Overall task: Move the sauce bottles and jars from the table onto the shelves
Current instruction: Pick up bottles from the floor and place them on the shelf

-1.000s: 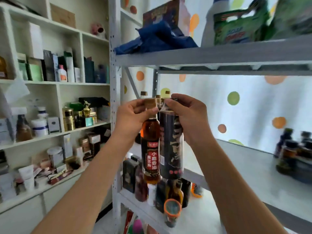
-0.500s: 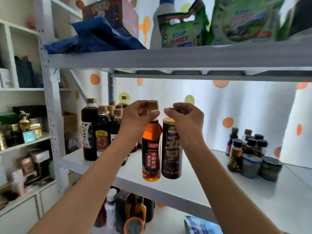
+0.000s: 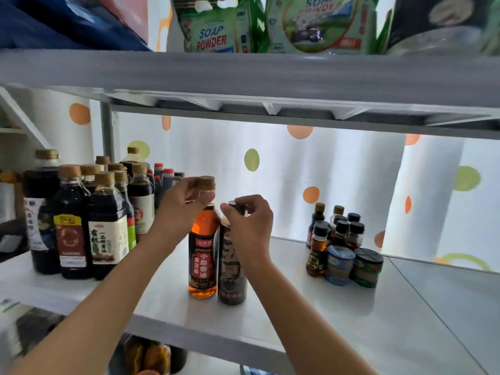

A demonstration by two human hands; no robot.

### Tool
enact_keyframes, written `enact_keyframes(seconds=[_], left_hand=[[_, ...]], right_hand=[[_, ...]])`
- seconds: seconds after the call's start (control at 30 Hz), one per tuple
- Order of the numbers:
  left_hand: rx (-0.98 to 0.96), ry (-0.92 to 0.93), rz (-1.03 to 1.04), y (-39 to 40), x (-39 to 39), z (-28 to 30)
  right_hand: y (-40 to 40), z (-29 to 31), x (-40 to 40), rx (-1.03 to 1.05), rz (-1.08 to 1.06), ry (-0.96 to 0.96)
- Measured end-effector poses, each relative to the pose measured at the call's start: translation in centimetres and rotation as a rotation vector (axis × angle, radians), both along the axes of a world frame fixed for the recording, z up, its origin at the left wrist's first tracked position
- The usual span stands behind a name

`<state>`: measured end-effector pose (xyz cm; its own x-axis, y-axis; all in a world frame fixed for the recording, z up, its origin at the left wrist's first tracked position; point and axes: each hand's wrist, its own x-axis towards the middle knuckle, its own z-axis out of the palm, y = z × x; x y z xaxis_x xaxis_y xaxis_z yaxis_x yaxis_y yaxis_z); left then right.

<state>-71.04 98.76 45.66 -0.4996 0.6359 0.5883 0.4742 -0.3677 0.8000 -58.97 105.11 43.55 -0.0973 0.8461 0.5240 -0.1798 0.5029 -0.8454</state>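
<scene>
Two bottles stand side by side on the white shelf (image 3: 351, 320). The amber sesame oil bottle (image 3: 203, 263) has a tan cap, and my left hand (image 3: 184, 207) grips it at the neck and cap. The dark bottle (image 3: 232, 277) with a black label is to its right; my right hand (image 3: 250, 223) pinches its black cap from above. Both bottle bases appear to rest on the shelf near its middle.
A cluster of several dark soy sauce bottles (image 3: 89, 223) fills the shelf's left part. Small bottles and jars (image 3: 341, 250) stand at the right. Soap powder bags (image 3: 213, 25) sit on the shelf above. More bottles (image 3: 151, 355) show on the shelf below.
Both hands carried the two bottles from in front of the rack up and onto the middle shelf, then lowered them until they stood on it.
</scene>
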Motion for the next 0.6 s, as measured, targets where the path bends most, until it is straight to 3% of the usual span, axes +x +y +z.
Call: enact_keyframes(seconds=[0.17, 0.33, 0.47, 0.6], left_hand=[[-0.034, 0.092, 0.007, -0.3, 0.3, -0.7], [-0.023, 0.032, 0.02, -1.2, 0.2, -3.8], [-0.106, -0.055, -0.035, -1.8, 0.5, -6.4], [-0.186, -0.029, -0.074, -2.3, 0.6, -7.6]], right_hand=[[-0.1, -1.0, 0.4, 0.066, -0.031, -0.029], [-0.7, -1.7, 1.3, 0.276, -0.112, -0.197], [-0.6, -2.0, 2.3, 0.273, -0.093, -0.283], [-0.8, -2.7, 3.8, 0.254, -0.028, -0.371]])
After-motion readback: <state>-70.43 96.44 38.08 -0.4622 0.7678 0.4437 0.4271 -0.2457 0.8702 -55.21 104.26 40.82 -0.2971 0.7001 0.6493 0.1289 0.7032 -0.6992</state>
